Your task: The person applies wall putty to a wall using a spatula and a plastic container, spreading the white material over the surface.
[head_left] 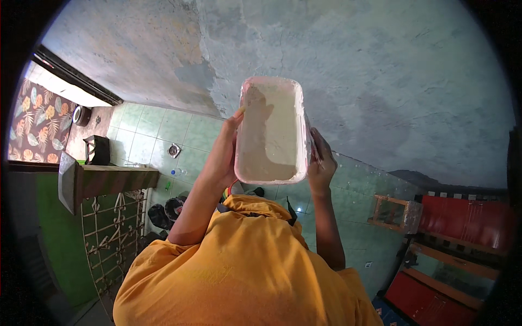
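Observation:
A rectangular tub with rounded corners and a white-smeared pinkish rim (299, 117) is held up in front of my chest. Inside it lies a pale, milky layer (278, 127), partly in shadow; whether this is thin or thick I cannot tell. My left hand (223, 149) grips the tub's left wall, its thumb near the rim and the other fingers hidden behind. On the opposite wall, my right hand (322, 163) is pressed with bent fingers, and white smears show on it. Just beyond the tub rises a rough, patchy grey wall (375, 87).
Light green tiles (190, 133) cover the floor. At left are a metal grille (114, 228), a ledge (117, 178), a clear bottle (178, 172) and dark bags (160, 216). A small wooden frame (388, 213) and red cabinet (462, 220) stand at right.

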`<control>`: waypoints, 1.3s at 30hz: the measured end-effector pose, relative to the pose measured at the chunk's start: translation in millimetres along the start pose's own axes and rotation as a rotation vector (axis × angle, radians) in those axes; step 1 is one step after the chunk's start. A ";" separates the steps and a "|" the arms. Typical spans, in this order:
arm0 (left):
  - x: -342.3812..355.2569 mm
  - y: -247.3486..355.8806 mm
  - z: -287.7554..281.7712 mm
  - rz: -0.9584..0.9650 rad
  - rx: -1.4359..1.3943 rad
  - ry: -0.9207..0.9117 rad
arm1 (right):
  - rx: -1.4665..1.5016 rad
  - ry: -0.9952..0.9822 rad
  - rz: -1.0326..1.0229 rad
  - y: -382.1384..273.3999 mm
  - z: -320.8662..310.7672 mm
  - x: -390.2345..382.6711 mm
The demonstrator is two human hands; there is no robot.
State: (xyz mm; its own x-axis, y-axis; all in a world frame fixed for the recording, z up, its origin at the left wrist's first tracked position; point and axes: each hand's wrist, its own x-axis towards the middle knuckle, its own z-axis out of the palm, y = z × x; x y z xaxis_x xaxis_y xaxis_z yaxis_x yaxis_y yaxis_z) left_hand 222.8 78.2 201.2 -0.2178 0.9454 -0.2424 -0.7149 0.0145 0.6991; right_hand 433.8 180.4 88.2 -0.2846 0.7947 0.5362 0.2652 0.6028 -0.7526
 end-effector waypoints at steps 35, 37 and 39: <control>77.9 -6.8 -40.6 -0.235 1.073 -0.193 | 0.420 -0.810 0.584 -38.0 -30.0 18.3; 79.0 -6.9 -50.9 -0.254 0.982 -0.144 | 0.604 -0.727 0.772 -29.0 -22.9 8.6; 87.3 -5.5 -63.3 -0.250 0.897 -0.101 | 0.719 -0.664 0.855 -24.4 -12.8 8.7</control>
State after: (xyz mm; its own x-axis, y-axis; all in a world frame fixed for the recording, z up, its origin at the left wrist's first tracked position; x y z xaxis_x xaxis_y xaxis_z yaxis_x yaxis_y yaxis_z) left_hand 165.6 140.0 133.6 -0.0384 0.9039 -0.4260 0.0562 0.4276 0.9022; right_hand 436.6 173.5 116.1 -0.7258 0.5936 -0.3476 0.0964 -0.4125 -0.9058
